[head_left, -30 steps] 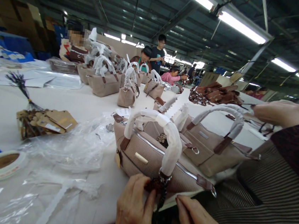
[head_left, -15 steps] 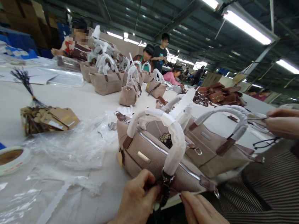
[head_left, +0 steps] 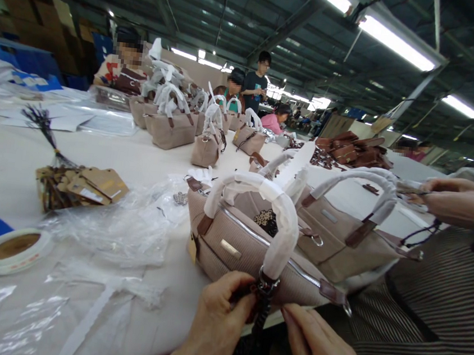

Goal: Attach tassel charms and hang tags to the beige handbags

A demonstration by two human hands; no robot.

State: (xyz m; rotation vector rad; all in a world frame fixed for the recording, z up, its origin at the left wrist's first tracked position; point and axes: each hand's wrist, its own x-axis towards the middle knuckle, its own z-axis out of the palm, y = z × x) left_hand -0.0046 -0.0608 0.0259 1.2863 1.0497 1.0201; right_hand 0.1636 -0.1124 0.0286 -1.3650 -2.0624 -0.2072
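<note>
A beige ribbed handbag (head_left: pixel 229 249) with a silver zipper and paper-wrapped handles stands at the table's near edge. From the base of its front handle hangs a dark braided strap (head_left: pixel 263 307) with metal rings. My left hand (head_left: pixel 220 317) is closed in a pinch on this strap, its fingertips partly hidden behind it. Just right of the strap, my right hand (head_left: pixel 321 344) has thumb and fingers pressed together below the zipper; what they hold, if anything, is too small to make out. A leopard-print piece (head_left: pixel 265 220) lies behind the front handle.
Another beige handbag (head_left: pixel 335 244) stands behind, beside a co-worker's hand (head_left: pixel 459 198) at right. Tags (head_left: pixel 92 185), crumpled plastic (head_left: pixel 121 227) and a tape roll (head_left: pixel 15 250) lie left. More handbags (head_left: pixel 172 131) and brown leather pieces (head_left: pixel 350 150) are farther back.
The view has shifted slightly. My right hand has come a little closer to the strap, while my left hand keeps its pinch there. The handbag stays in place.
</note>
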